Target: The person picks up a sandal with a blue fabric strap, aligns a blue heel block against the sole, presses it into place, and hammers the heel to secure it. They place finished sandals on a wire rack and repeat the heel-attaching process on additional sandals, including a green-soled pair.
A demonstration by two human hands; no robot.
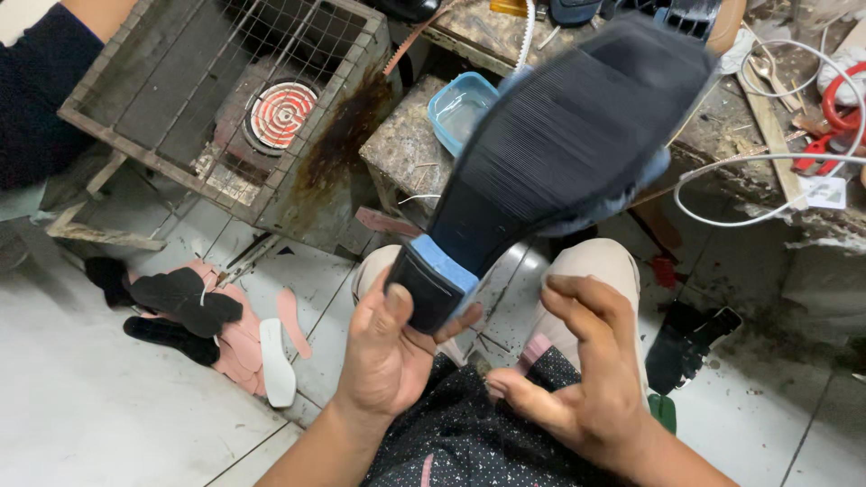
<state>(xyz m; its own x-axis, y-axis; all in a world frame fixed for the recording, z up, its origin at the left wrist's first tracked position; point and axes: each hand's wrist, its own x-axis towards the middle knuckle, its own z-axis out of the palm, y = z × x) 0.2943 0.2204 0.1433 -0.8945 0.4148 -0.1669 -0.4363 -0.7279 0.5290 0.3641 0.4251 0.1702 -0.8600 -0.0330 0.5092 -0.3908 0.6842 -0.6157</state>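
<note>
My left hand (388, 352) grips the low black heel of a shoe (559, 144) and holds it up with its ribbed black sole facing me. A light blue layer shows at the heel and along the shoe's right edge. The toe points up and to the right. My right hand (586, 370) hovers just below and right of the heel, fingers spread and curled, holding nothing. Both hands are above my lap, which is covered by dark dotted cloth.
A rusty metal cage with a glowing coil heater (281, 113) stands upper left. A blue plastic tub (460, 108) sits on a stained block. Black and pink insole cutouts (212, 329) lie on the white tiled floor at left. White cable and red scissors (834, 122) lie on the cluttered bench at right.
</note>
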